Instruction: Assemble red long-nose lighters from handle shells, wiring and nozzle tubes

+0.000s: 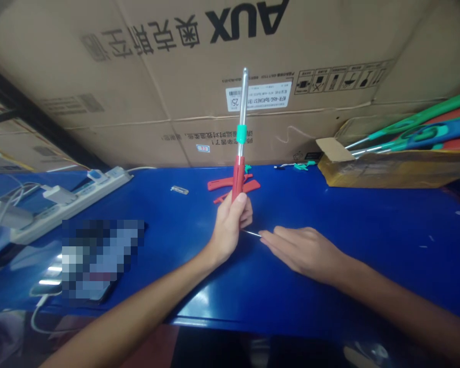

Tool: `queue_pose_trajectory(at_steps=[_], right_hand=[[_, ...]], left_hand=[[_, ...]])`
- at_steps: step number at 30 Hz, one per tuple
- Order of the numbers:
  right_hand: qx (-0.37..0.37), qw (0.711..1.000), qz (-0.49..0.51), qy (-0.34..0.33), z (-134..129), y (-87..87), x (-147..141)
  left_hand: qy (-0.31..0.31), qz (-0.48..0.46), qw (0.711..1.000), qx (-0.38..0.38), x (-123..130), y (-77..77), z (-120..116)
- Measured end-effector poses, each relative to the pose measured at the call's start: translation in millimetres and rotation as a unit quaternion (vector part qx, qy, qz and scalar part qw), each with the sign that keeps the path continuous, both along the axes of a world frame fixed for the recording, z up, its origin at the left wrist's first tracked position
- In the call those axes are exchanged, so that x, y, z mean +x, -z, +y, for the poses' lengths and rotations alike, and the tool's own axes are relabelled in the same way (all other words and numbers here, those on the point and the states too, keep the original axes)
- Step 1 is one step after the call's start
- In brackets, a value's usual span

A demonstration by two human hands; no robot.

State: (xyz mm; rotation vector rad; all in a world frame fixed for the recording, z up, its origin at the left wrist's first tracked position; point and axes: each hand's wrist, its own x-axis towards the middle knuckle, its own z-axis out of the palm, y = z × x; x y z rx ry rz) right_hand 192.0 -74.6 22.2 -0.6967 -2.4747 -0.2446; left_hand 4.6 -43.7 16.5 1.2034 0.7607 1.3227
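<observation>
My left hand (pixel 230 225) is wrapped round the red handle of a long lighter (pixel 238 174), held upright with its metal tube pointing up and a green collar partway along it. To the right, my right hand (pixel 302 250) pinches a thin metal piece (pixel 252 233) that reaches to the underside of my left hand; where it ends there is hidden. Behind my left hand, red plastic handle parts (pixel 224 182) lie on the blue table (pixel 168 230). A small clear part (pixel 179 190) rests to their left.
An open cardboard box (pixel 387 174) with green, blue and red lighters (pixel 429 128) stands at the right. Small green parts (pixel 304 166) lie near the back edge. At the left are a power strip (pixel 76 202) and a pixelated device (pixel 103 260). A large carton (pixel 157 92) rises behind.
</observation>
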Motion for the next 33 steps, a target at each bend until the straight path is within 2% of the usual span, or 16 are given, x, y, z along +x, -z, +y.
queue_pose_trajectory(at_steps=[2,4,6,8,10,11,12,13,15,18,19,21,24,27,30,33], right_hand=[[-0.126,0.990,0.059,-0.002,-1,0.7,-3],[-0.291,0.946,0.146,0.006,-1,1.1,-7],[-0.466,0.854,0.228,0.028,-1,1.5,-11],[-0.618,0.732,0.285,0.045,1,1.8,-14],[-0.713,0.624,0.316,0.049,4,0.9,-15],[-0.737,0.594,0.318,0.050,6,-0.2,-15],[-0.745,0.588,0.310,0.050,8,-1.7,-14],[-0.735,0.609,0.293,0.051,9,-3.4,-12],[-0.651,0.717,0.242,0.051,11,-6.4,-8],[-0.381,0.909,0.164,0.042,13,-6.5,0],[-0.282,0.949,0.137,0.037,12,-5.2,2],[-0.119,0.989,0.080,0.021,10,-1.8,4],[-0.036,0.998,0.043,-0.005,5,2.0,2],[-0.187,0.975,0.117,0.005,2,0.8,-3],[-0.413,0.889,0.193,0.050,2,-4.5,-9],[-0.560,0.790,0.235,0.084,5,-9.1,-13]], left_hand=[[-0.001,-0.009,1.000,-0.008,1,1.6,-1],[0.000,-0.018,1.000,-0.010,1,1.7,-1],[0.001,-0.020,1.000,0.001,1,0.3,-1],[-0.005,-0.022,1.000,0.018,0,-1.6,-1],[-0.009,-0.019,0.999,0.028,0,-2.9,-1],[-0.007,-0.014,0.999,0.029,0,-3.0,-1],[-0.003,-0.006,1.000,0.030,-1,-3.0,-1],[0.000,0.005,0.999,0.031,-1,-2.7,-1],[-0.005,0.025,0.999,0.034,-1,-2.3,-1],[-0.031,0.038,0.998,0.024,1,-2.5,0],[-0.035,0.040,0.998,0.019,2,-2.5,0],[-0.029,0.037,0.999,0.008,5,-1.6,0],[-0.019,0.025,0.999,-0.004,7,2.6,-2],[-0.030,0.023,0.999,-0.005,8,7.8,-2],[-0.031,0.014,0.999,-0.010,8,10.2,-2],[-0.038,0.014,0.999,-0.016,8,10.5,-2]])
